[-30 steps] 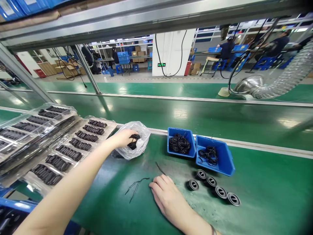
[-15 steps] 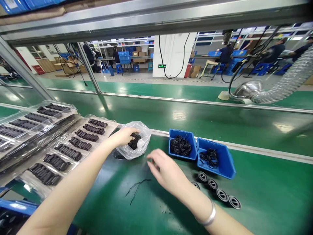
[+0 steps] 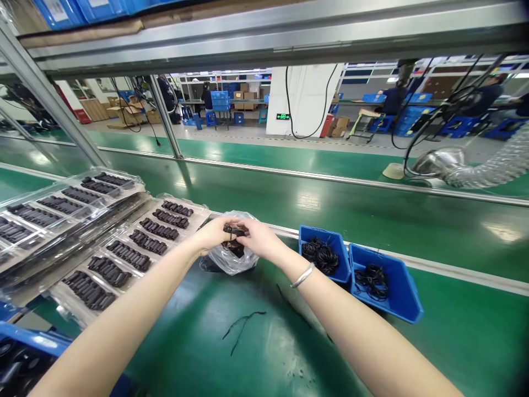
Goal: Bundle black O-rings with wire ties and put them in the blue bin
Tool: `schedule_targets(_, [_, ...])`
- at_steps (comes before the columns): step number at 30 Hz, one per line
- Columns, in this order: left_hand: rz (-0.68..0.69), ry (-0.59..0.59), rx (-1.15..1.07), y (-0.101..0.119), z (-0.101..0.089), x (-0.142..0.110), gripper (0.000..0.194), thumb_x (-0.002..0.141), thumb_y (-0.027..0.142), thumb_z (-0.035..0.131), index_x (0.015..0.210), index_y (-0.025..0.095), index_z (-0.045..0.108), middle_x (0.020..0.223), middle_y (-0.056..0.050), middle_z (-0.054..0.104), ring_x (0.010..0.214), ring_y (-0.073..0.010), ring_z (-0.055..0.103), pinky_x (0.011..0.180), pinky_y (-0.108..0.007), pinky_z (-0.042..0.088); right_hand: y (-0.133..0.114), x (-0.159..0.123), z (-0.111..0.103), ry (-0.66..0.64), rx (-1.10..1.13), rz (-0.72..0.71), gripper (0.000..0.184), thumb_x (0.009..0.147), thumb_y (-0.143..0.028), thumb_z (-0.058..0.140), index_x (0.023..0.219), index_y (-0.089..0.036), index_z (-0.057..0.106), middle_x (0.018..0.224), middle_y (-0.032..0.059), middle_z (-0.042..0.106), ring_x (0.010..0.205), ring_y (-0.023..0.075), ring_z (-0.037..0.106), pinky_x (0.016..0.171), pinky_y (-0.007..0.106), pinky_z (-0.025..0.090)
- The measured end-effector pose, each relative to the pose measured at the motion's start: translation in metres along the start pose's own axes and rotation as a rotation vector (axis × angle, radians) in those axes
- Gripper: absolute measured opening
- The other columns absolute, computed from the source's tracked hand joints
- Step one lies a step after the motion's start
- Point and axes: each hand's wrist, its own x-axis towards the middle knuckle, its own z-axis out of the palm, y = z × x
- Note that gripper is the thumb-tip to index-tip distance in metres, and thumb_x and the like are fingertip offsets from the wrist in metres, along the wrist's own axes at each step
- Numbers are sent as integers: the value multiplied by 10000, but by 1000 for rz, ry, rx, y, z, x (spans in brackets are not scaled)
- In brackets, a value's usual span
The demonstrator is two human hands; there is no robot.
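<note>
A clear plastic bag (image 3: 231,264) stands open at the back of the green table, holding a bundle of thin black cords (image 3: 233,248). My left hand (image 3: 215,231) reaches over the bag's left side, its fingers closed on the cords at the opening. From the right, my right hand (image 3: 259,239), with a silver bangle on the wrist, meets it there. Its fingers also pinch the cords, though the fingertips are partly hidden. Some loose black strands (image 3: 243,320) lie on the table in front of the bag.
Two blue bins (image 3: 413,298) with coiled black cords sit to the right. Clear trays (image 3: 142,264) of small black parts fill the left. A metal frame (image 3: 248,41) crosses overhead. A silver duct hose (image 3: 487,168) hangs at the right; people sit farther back.
My right hand has moved left and forward to the bag and now meets my left hand at the cords. My right forearm now covers the round black parts. The view has shifted slightly.
</note>
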Motion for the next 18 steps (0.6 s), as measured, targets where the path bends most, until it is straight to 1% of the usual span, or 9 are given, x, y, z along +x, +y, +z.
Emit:
schedule_targets(2, [-4,-9,-15,-2,1,0,524,700,99,639,1222,138,670,1188,-140,735,1175,-318,654,1000,-457,517,4,3,0,-39,-5,11,411,764,-35,716,1143,-192,697,1150,85,751,1052,246,710,945,369,550])
schedule_targets(4, [-1,-12,-5,-3,3,1,518,708,81,629,1220,141,674,1182,-132,739,1170,-309,656,1024,-456,499,5,5,0,-62,-19,29,421,737,-27,729,1121,-199,711,1104,66,766,1017,241,719,923,359,553])
schedule_targets(7, [9,9,53,-4,6,3,498,713,48,609,1196,145,686,1211,-124,726,1189,-303,637,1087,-464,439,6,7,1,-52,-48,63,359,719,-27,723,1035,-197,740,1002,55,779,959,248,723,891,362,551])
schedule_targets(8, [12,12,76,-4,6,4,484,717,42,601,1180,147,694,1210,-121,726,1178,-303,640,1085,-466,439,6,8,2,-38,-57,77,329,718,-27,715,997,-198,746,980,55,778,948,249,721,882,361,548])
schedule_targets(10, [12,4,118,-4,6,5,451,733,44,589,1157,149,704,1184,-117,736,1129,-301,661,1039,-458,477,8,9,3,1,-69,112,269,717,-33,701,924,-198,746,943,55,772,924,253,717,852,358,549])
schedule_targets(14, [3,-30,185,-2,3,8,446,763,81,592,1196,133,686,1125,-125,751,993,-292,710,887,-423,564,13,10,3,80,-60,171,192,711,-64,707,856,-189,718,871,50,754,848,246,707,791,359,554])
schedule_targets(16, [11,-28,227,-2,3,10,463,746,68,597,1198,127,684,1109,-130,753,987,-301,708,885,-433,559,15,10,2,124,-40,175,188,719,-74,703,868,-188,706,874,43,746,846,231,698,809,358,550])
schedule_targets(18, [28,-9,274,-2,4,13,455,705,40,608,1141,128,706,1091,-132,755,1034,-324,685,950,-463,519,16,9,1,180,-16,173,193,738,-85,691,900,-190,694,901,38,739,867,217,691,844,362,544])
